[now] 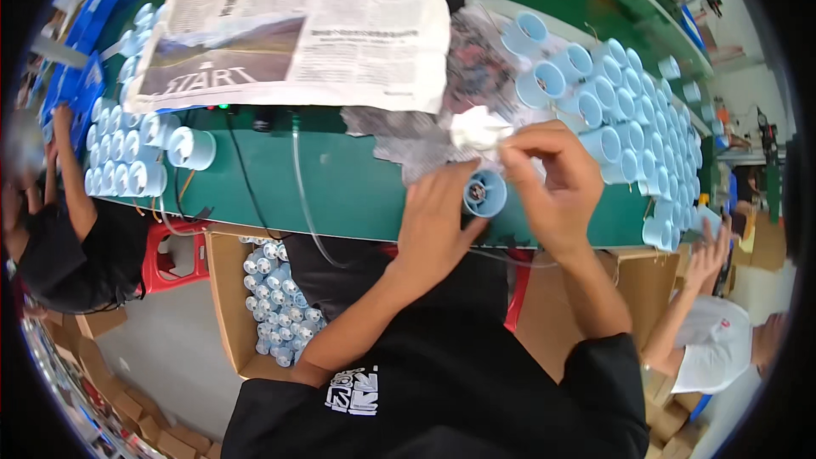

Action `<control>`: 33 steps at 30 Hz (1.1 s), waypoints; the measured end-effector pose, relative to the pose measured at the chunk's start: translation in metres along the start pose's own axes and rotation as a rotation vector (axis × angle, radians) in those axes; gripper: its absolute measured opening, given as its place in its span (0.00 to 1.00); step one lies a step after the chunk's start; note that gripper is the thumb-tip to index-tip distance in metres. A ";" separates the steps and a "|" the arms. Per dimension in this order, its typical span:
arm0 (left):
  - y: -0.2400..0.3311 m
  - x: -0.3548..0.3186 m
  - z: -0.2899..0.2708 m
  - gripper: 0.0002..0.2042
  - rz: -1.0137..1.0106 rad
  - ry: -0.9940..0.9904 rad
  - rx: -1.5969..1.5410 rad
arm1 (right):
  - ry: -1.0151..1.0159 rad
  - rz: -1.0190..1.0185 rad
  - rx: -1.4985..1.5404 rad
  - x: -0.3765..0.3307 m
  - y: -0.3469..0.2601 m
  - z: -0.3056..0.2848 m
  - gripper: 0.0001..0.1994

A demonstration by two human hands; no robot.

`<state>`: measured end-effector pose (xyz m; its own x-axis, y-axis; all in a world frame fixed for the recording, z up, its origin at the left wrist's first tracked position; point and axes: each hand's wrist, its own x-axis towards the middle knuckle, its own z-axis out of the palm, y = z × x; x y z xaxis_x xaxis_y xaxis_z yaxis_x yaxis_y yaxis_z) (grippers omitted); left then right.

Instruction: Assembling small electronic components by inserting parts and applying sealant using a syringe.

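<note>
— Hands first: our left hand (438, 217) is wrapped around a pale blue tube (484, 193), fingers closed on its wall, open end facing us at the near edge of the green table (357, 191). Our right hand (557, 183) has thumb and forefinger pinched together on a crumpled white wad (478, 129) just above the tube's mouth.

— What do we think could go wrong?

— We'd judge the wad might tear or spring loose, since only the fingertips pinch it. The tube sits right at the table's edge, so a slack left grip could send it off.

— And the thin clear hose (299, 178) and black cable (242, 166) running over the edge near us?

— We might snag them with a forearm.

— Containers?

— Under the table, an open cardboard box (223, 289) holds many small white-and-blue cylindrical parts (276, 297). On the table, blue tubes lie stacked on their sides in a right-hand pile (633, 93) and a left-hand pile (127, 153); we can't tell whether those are filled. A newspaper (297, 25) covers the far middle.
</note>
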<state>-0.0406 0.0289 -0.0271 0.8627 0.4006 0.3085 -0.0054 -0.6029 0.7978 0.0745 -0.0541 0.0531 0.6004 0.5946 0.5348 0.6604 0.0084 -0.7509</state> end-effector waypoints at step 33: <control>0.003 -0.001 0.005 0.38 -0.002 0.041 0.004 | -0.333 0.333 -0.191 -0.027 0.000 -0.026 0.09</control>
<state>-0.0387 0.0232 -0.0271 0.8415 0.4295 0.3277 -0.0012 -0.6050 0.7962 0.0697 -0.0907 0.0483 0.6364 0.7645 0.1026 0.5470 -0.3535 -0.7589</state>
